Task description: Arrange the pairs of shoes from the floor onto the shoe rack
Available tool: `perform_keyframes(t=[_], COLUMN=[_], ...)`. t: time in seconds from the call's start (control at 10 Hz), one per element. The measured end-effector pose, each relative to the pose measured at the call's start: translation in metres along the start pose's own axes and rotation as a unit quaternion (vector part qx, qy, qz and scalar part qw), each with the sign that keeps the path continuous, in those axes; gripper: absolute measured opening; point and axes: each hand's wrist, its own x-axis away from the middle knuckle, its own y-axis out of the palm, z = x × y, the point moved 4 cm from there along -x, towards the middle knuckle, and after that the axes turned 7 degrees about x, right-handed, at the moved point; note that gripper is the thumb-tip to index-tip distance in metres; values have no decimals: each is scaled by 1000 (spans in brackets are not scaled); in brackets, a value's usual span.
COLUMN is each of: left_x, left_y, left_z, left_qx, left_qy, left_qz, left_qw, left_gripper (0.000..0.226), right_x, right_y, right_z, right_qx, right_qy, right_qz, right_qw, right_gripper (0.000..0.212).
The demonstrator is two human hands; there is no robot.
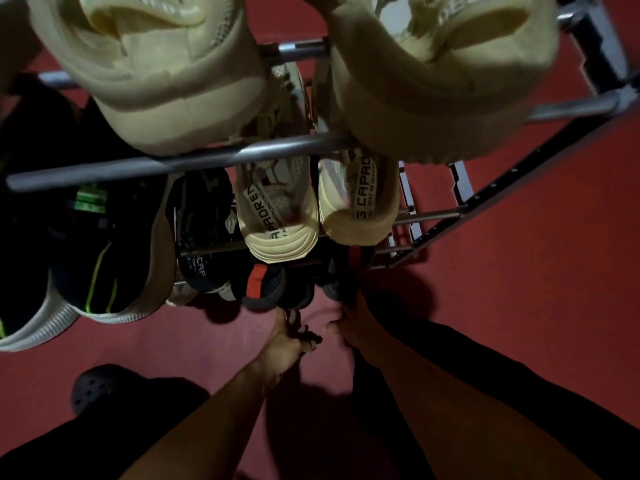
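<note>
I look straight down a metal shoe rack (207,157). A cream sneaker pair sits on the top tier, one shoe left (149,64) and one right (443,74). A second cream pair (277,216) rests one tier lower. On the lowest tier is a dark pair with red heel tabs, the left shoe (263,285) and the right shoe (353,268). My left hand (291,337) hovers just in front of the left dark shoe, fingers apart and empty. My right hand (349,323) reaches the heel of the right dark shoe; its fingers are in shadow.
Black sneakers with green stripes (104,265) and a dark shoe with white lettering (201,268) fill the rack's left side. A black clog (93,389) is on my foot at the lower left. Red floor (519,271) surrounds the rack.
</note>
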Motion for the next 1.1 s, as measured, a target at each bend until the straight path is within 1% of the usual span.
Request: perform_keyframes(t=[0.1, 0.2, 0.3, 0.4, 0.5, 0.6, 0.7, 0.8, 0.9, 1.0, 1.1], left_x=[-3, -4, -6, -7, -12, -18, -15, -7, 4, 23, 42], left_y=[2, 1, 1, 4, 1, -8, -5, -4, -18, -24, -32], left_z=[1, 0, -2, 3, 6, 8, 12, 13, 11, 17, 17], left_qx=[-50, -73, -98, -133, -79, -1, -4, -10, -197, -413, -516], left_qy=[17, 44, 64, 75, 71, 47, 24, -1, 49, 67, 39], left_qz=[-9, -25, -19, 12, 53, 50, 16, -15, -6, 28, 45], left_qw=[999, 996, 993, 988, 993, 998, 1000, 1000, 979, 908, 855], left_gripper=[78, 78, 67, 48, 42, 49, 52, 69, 83, 79, 74], right_x=[3, 1, -3, -6, -17, -15, -11, -20, -17, 12, 31], right_y=[2, 8, 8, 6, 4, 0, 2, 6, 7, 12, 21], right_z=[2, 7, 3, 1, 10, 7, 8, 18, 18, 10, 12], right_qx=[81, 146, 151, 135, 135, 135, 155, 168, 210, 298, 359], right_qy=[-53, -77, -91, -106, -147, -146, -183, -185, -142, -157, -159], right_qz=[29, 61, 74, 84, 94, 89, 94, 114, 172, 193, 171], right_qw=[995, 984, 982, 982, 975, 976, 966, 962, 952, 922, 904], right_gripper=[106, 127, 111, 101, 109, 111, 106, 96, 89, 75, 67])
